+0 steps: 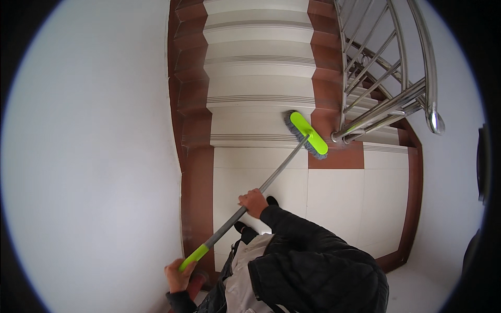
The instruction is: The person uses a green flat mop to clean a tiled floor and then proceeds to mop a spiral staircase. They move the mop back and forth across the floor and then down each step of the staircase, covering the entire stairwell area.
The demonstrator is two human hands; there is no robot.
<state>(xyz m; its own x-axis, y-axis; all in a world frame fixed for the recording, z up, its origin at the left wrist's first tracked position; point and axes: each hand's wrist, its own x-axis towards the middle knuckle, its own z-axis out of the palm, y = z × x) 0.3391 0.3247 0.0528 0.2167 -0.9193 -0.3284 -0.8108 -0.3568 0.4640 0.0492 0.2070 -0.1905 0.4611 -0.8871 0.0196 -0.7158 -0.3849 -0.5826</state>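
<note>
A long-handled dust mop slants across the view, with a lime-green head and a soft grey fringe. My right hand is wrapped around the grey pole at about mid-length. Lower left, my left hand grips the lime-green handle end. The head lies at an angle over the edge of the lowest step, near its right side. Part of the fringe hangs toward the brown tile at the railing's foot; whether it touches the floor I cannot tell.
Pale tiled stairs with brown borders rise ahead. A metal railing stands on the right, and another flight lies beyond it. White walls flank the landing on the left and right. A red object sits behind my left hand.
</note>
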